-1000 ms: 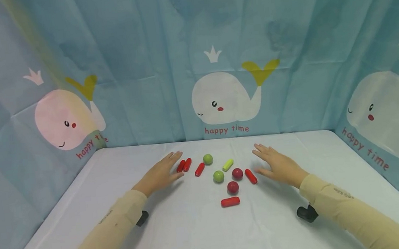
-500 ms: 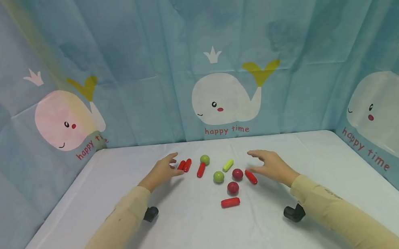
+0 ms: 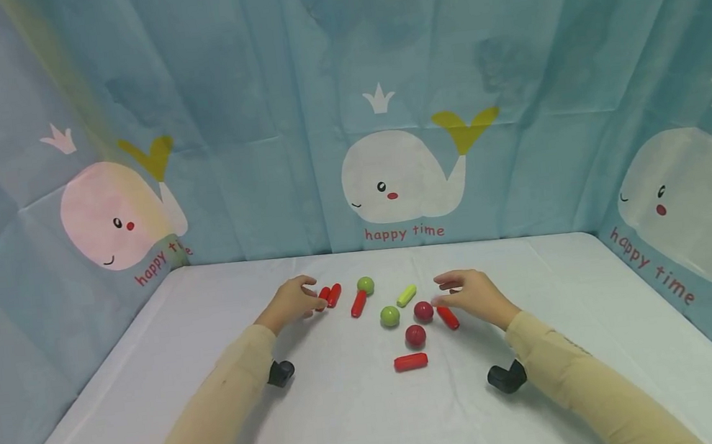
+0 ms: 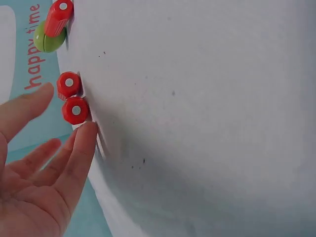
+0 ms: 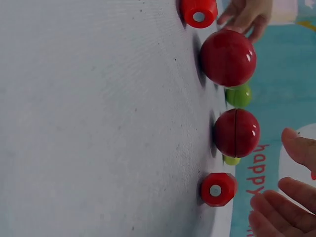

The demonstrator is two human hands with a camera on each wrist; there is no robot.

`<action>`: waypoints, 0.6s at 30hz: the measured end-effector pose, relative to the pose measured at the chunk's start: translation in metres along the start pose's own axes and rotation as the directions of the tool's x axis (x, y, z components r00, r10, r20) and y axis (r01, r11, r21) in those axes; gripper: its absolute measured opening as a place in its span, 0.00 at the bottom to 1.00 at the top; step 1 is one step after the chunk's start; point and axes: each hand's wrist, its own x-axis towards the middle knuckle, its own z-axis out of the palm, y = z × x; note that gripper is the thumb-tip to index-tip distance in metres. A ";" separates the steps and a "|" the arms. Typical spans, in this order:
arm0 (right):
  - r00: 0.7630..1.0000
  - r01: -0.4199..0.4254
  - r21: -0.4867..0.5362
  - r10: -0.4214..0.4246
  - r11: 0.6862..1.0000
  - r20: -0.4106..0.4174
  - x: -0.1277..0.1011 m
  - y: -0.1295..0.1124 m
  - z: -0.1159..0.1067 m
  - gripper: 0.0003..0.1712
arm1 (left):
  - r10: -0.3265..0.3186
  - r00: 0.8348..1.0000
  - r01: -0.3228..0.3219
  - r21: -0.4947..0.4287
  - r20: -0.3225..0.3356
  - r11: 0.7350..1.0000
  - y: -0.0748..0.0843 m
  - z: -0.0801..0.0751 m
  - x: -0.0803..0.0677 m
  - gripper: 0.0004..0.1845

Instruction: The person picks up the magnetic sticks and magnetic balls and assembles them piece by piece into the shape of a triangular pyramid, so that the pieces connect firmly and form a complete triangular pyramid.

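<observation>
Counted on the white worktop (image 3: 364,424): ten small toy pieces in all.

- Red cylinders: five. Two lying side by side, the near one (image 3: 323,298) right at the fingertips of the left hand (image 3: 291,303), its twin (image 3: 334,294) just beyond; one more (image 3: 358,303) further to that hand's right, its far end touching a green ball (image 3: 365,285). One (image 3: 448,316) directly under the fingertips of the right hand (image 3: 476,294). One (image 3: 410,362) lying crosswise, nearer the body than either hand, between the two forearms.
- Green balls: two. The second (image 3: 390,316) midway between the hands.
- Dark red balls: two. One (image 3: 423,310) just left of the right hand's fingertips, the other (image 3: 415,335) a little nearer the body.
- Yellow-green cylinder: one (image 3: 406,295), beyond the red balls, left of the right hand.

Left hand: fingers loosely curled, palm down, fingertips beside the paired red cylinders, nothing gripped. Right hand: fingers bent and hanging over the red cylinder and dark red ball, nothing clasped; contact not clear.

Writing: "happy time" in red, read beneath each of three whale prints on the teal backdrop (image 3: 241,118). White dot noted on the cylinder end faces in the wrist views. No brand marks legible.
</observation>
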 end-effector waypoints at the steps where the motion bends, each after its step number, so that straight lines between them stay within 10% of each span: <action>1: 1.000 -0.007 0.007 0.007 1.000 0.002 0.001 0.000 0.001 0.30 | -0.012 1.000 0.012 -0.009 -0.003 1.000 0.000 0.001 0.001 0.34; 18: 0.999 -0.049 0.040 0.048 0.998 0.022 0.009 -0.005 0.018 0.28 | -0.050 0.993 0.051 0.006 -0.108 0.999 0.008 0.010 0.001 0.14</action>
